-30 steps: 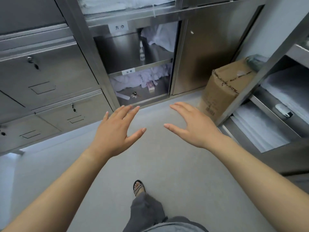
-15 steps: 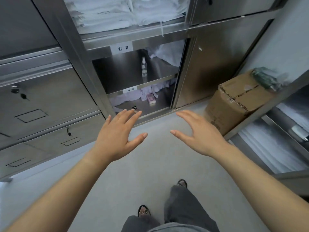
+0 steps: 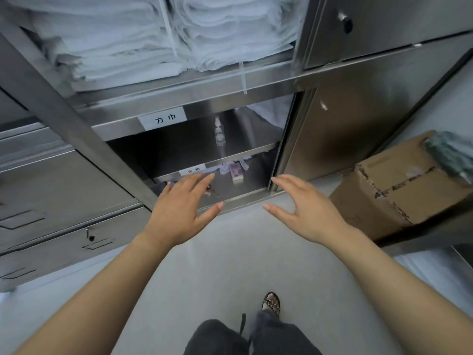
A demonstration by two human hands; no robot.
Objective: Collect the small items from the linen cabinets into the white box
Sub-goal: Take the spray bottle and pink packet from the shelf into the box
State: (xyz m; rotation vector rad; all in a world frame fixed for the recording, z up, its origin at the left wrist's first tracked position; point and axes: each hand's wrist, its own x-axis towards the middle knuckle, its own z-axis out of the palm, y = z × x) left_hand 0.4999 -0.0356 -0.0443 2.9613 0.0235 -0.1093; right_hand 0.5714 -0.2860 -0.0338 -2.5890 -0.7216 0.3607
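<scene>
Nearest the camera, dark trouser legs (image 3: 252, 338) and a patterned sandal (image 3: 271, 302) are seen on the pale floor (image 3: 238, 254). Both forearms are extended forward; the left hand (image 3: 179, 208) and the right hand (image 3: 309, 211) are held apart, fingers straight and spread, and nothing is gripped by either. The left hand is seen in front of the lowest open compartment of the steel linen cabinet (image 3: 92, 147), the right hand before that compartment's right edge. A cardboard box (image 3: 399, 196) is set on the floor to the right. Inside the lowest compartment a small dark item (image 3: 210, 192), too blurred to be identified, is seen just beside the left fingertips, and a small pink packet (image 3: 236, 172) is placed further back, near crumpled white cloth (image 3: 225, 168). On the shelf above, a clear bottle (image 3: 220, 135) is stood upright beneath a white label (image 3: 163, 119). Highest up, folded white linen (image 3: 153, 34) is stacked
</scene>
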